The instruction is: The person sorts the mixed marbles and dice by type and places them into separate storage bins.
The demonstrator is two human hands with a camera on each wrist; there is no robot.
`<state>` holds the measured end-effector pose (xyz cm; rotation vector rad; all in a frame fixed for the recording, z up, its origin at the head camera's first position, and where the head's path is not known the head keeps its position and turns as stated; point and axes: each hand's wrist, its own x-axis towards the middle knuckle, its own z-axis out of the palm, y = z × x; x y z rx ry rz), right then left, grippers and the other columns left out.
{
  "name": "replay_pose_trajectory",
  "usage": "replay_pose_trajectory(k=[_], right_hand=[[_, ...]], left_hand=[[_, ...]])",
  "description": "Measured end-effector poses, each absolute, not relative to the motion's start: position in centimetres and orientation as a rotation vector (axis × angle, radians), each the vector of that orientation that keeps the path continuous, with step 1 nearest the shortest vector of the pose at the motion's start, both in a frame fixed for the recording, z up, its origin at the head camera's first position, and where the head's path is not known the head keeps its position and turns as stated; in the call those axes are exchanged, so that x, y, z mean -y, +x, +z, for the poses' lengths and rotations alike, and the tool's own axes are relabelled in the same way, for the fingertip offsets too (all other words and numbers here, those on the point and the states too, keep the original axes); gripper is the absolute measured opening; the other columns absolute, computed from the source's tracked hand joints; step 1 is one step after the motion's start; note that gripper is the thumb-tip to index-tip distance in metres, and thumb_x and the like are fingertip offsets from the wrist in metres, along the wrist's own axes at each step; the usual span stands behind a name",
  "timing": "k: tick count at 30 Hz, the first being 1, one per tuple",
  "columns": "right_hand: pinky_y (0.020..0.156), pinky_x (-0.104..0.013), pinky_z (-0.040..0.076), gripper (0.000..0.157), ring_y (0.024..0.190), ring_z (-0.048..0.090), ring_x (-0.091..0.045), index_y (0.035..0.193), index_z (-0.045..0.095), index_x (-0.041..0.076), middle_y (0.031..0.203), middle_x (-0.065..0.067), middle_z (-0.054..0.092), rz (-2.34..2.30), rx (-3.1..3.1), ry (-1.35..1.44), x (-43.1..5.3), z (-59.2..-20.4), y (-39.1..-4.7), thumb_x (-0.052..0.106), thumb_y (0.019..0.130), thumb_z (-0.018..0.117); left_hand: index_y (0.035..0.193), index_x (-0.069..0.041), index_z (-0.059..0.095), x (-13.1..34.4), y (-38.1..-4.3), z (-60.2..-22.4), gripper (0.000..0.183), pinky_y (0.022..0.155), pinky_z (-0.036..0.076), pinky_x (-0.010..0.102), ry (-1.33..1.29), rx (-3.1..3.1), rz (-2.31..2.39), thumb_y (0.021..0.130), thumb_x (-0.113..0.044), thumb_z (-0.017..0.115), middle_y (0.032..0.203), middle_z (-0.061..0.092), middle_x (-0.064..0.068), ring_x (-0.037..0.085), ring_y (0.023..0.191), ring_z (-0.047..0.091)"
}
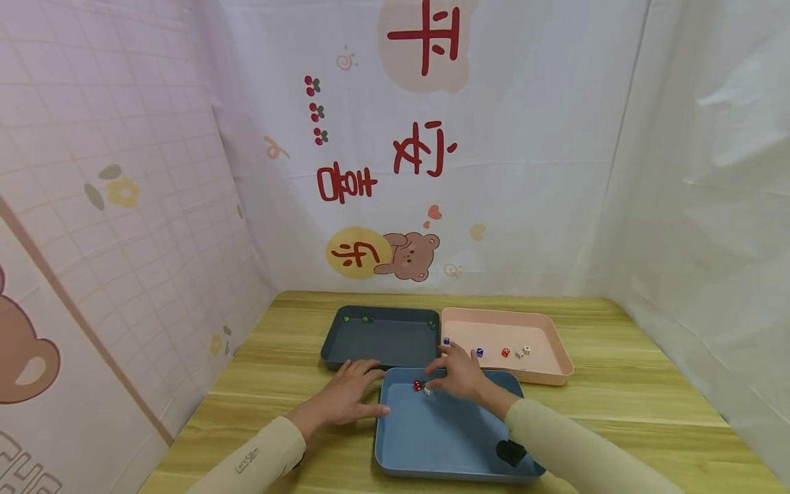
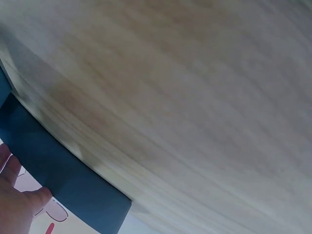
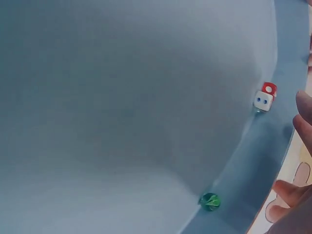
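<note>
My left hand lies at the far left corner of the blue tray, its fingers spread and touching the rim. Over the far part of that tray hovers my right hand, with fingers parted and nothing between them. Just left of its thumb, a red die and a white die sit together by the tray's far wall. The right wrist view also has a green die at the foot of the same wall; the right hand covers it in the head view.
Behind the blue tray, a dark tray holds several green dice along its far side. Beside it a pink tray contains blue dice, a red die and white dice. White printed curtains surround the wooden table.
</note>
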<state>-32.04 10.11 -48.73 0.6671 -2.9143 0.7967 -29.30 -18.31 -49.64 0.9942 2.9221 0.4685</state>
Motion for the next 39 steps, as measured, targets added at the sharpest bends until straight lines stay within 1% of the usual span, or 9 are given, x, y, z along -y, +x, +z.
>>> replay_pose_trajectory(k=[4, 7, 13, 20, 26, 31, 39], right_hand=[[0.105, -0.079, 0.008, 0.017, 0.143, 0.025, -0.047, 0.090, 0.079, 0.026, 0.145, -0.021, 0.048, 0.728, 2.902, 0.655, -10.1, -49.2, -31.6, 0.030, 0.076, 0.087], [0.105, -0.078, 0.008, 0.017, 0.144, 0.024, -0.046, 0.091, 0.079, 0.026, 0.146, -0.021, 0.047, 0.686, 2.894, 0.654, -10.2, -49.5, -31.3, 0.031, 0.077, 0.086], [0.104, -0.079, 0.008, 0.018, 0.143, 0.026, -0.047, 0.091, 0.080, 0.025, 0.146, -0.024, 0.046, 0.641, 2.856, 0.646, -10.3, -50.0, -30.9, 0.030, 0.076, 0.086], [0.105, -0.078, 0.010, 0.018, 0.142, 0.027, -0.047, 0.090, 0.080, 0.027, 0.145, -0.022, 0.048, 0.512, 2.825, 0.694, -10.3, -50.5, -30.9, 0.030, 0.074, 0.088], [0.104, -0.078, 0.011, 0.015, 0.141, 0.029, -0.047, 0.084, 0.080, 0.029, 0.143, -0.021, 0.050, 0.450, 2.793, 0.716, -10.4, -50.6, -30.9, 0.030, 0.073, 0.089], [0.104, -0.079, 0.011, 0.016, 0.140, 0.030, -0.047, 0.086, 0.080, 0.028, 0.142, -0.022, 0.051, 0.438, 2.783, 0.722, -10.4, -50.8, -31.0, 0.031, 0.073, 0.089], [0.104, -0.079, 0.011, 0.013, 0.140, 0.031, -0.046, 0.081, 0.080, 0.029, 0.142, -0.021, 0.051, 0.413, 2.775, 0.710, -10.3, -50.8, -30.9, 0.032, 0.073, 0.089]], left_hand=[[0.146, -0.015, 0.048, 18.4, -29.3, -49.7, 0.078, 0.115, 0.017, 0.062, 0.994, -2.920, 0.467, 0.090, -0.069, 0.054, 0.153, 0.038, 0.012, 0.032, 0.142, 0.033], [0.146, -0.015, 0.049, 18.4, -29.3, -49.6, 0.078, 0.115, 0.017, 0.062, 0.995, -2.921, 0.471, 0.090, -0.069, 0.054, 0.153, 0.038, 0.012, 0.032, 0.142, 0.033], [0.146, -0.015, 0.049, 18.3, -29.4, -49.6, 0.078, 0.115, 0.017, 0.062, 0.995, -2.921, 0.469, 0.090, -0.069, 0.054, 0.153, 0.038, 0.012, 0.032, 0.142, 0.033], [0.146, -0.014, 0.049, 18.3, -29.3, -49.5, 0.078, 0.115, 0.017, 0.063, 0.999, -2.922, 0.471, 0.090, -0.069, 0.054, 0.153, 0.038, 0.012, 0.032, 0.142, 0.033], [0.146, -0.014, 0.049, 18.3, -29.2, -49.5, 0.080, 0.115, 0.017, 0.063, 0.998, -2.921, 0.477, 0.090, -0.071, 0.053, 0.153, 0.038, 0.011, 0.032, 0.141, 0.033], [0.146, -0.015, 0.049, 18.3, -29.2, -49.5, 0.079, 0.115, 0.017, 0.062, 0.999, -2.923, 0.479, 0.089, -0.071, 0.053, 0.152, 0.038, 0.011, 0.031, 0.141, 0.034], [0.145, -0.014, 0.050, 18.2, -29.3, -49.7, 0.076, 0.114, 0.018, 0.063, 1.004, -2.922, 0.481, 0.090, -0.066, 0.057, 0.152, 0.039, 0.012, 0.032, 0.141, 0.034]])
